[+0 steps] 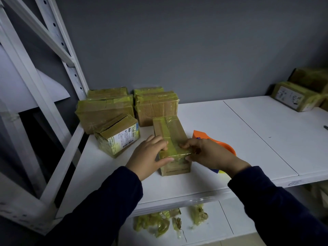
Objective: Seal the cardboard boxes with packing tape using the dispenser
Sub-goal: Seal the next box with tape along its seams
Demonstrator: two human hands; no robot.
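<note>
Curling round the rectangular cardboard box [174, 132], my left grip [149, 155] holds its glossy taped end; my right grip [209, 153] pinches it, orange plastic dispenser [201, 134] just beside the box.

A narrow cardboard box [171, 137], wrapped in yellowish tape, lies on a white shelf [248, 130]. The left hand [149, 155] and right hand [209, 155] grip its near end from either side, fingers on top and thumbs on the front face. An orange tape dispenser [221, 144] lies just behind the right hand. Taped boxes [106, 112] are stacked at the back left, and tape scraps [168, 222] litter the lower shelf.
</note>
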